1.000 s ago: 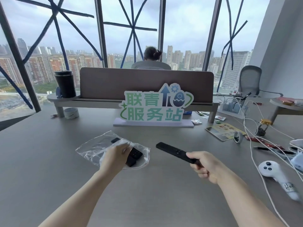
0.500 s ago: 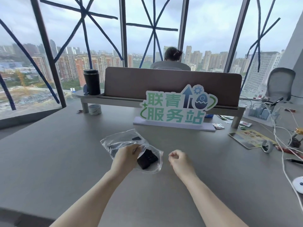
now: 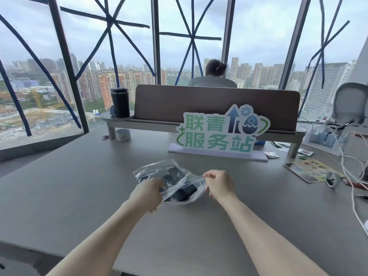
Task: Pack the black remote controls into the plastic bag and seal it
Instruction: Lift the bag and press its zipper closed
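Plastic bag: I saw the clear plastic bag (image 3: pixel 171 182) lying crumpled on the grey worktop (image 3: pixel 199 236), near the middle and in front of the green-lettered sign (image 3: pixel 221 134). Its mouth faced me and was pulled out between both of my hands.

Remote controls: the black remote controls (image 3: pixel 179 188) sat inside the bag, showing as dark shapes through the film. One buttoned end lay close to the mouth, between my two hands; I could not count them for certain.

Left hand: my left hand (image 3: pixel 146 196) was at the bag's near left edge. Its fingers (image 3: pixel 159 186) were closed on the film, and the remotes lay just beyond and to the right of them.

Right hand: my right hand (image 3: pixel 219 186) was at the bag's right edge. Its fingers (image 3: pixel 208 177) were curled in and pinched the film at the top right corner of the mouth, with the remotes just to their left and under the plastic, not touched directly.

Seal: the mouth looked loose and wrinkled; I could not tell whether any part of the strip was pressed together.

Surroundings: a black tumbler (image 3: pixel 120 102) stood on the raised shelf (image 3: pixel 119 121) at the back left. A roll of tape (image 3: pixel 333 180) and white cables (image 3: pixel 346 162) lay well apart to the right. A person (image 3: pixel 216 68) sat behind the brown divider (image 3: pixel 199 100).
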The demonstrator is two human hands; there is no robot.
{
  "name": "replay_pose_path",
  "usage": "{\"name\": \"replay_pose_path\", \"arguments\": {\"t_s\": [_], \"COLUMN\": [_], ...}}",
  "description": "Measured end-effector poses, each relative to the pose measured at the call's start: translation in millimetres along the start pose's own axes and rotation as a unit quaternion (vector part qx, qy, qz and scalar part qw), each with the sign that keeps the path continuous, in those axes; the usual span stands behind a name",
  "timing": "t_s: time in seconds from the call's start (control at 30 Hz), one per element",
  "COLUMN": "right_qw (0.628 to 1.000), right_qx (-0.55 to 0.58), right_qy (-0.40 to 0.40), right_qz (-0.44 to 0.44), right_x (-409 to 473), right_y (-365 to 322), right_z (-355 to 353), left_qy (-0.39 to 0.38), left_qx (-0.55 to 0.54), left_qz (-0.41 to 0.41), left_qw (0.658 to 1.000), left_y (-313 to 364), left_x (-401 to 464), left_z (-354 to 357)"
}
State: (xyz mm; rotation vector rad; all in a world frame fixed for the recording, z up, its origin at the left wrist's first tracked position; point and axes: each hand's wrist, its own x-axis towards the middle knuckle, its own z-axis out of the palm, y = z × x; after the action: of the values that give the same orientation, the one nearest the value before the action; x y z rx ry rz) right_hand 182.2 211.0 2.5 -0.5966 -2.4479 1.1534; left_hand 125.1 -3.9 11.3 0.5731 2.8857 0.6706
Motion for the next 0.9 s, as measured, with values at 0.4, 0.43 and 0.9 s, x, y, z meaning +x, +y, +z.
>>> {"name": "replay_pose_path", "arguments": {"t_s": [0.4,0.43,0.9], "right_qw": [0.959,0.96,0.963], "right_qx": [0.231,0.228,0.159], "right_qy": [0.145,0.15,0.204], "right_qz": [-0.072,-0.069,-0.074], "right_x": [-2,-4,-46], "right_y": [-119,-119,-105], "right_z": [-126,-130,-176], "left_qy": [0.136,0.121,0.145], "left_qx": [-0.388,-0.396,-0.485], "left_qz": [0.11,0.11,0.098], "left_qw": [0.905,0.904,0.857], "left_y": [75,75,97], "left_x": [15,14,-19], "left_z": [-143,-141,-89]}}
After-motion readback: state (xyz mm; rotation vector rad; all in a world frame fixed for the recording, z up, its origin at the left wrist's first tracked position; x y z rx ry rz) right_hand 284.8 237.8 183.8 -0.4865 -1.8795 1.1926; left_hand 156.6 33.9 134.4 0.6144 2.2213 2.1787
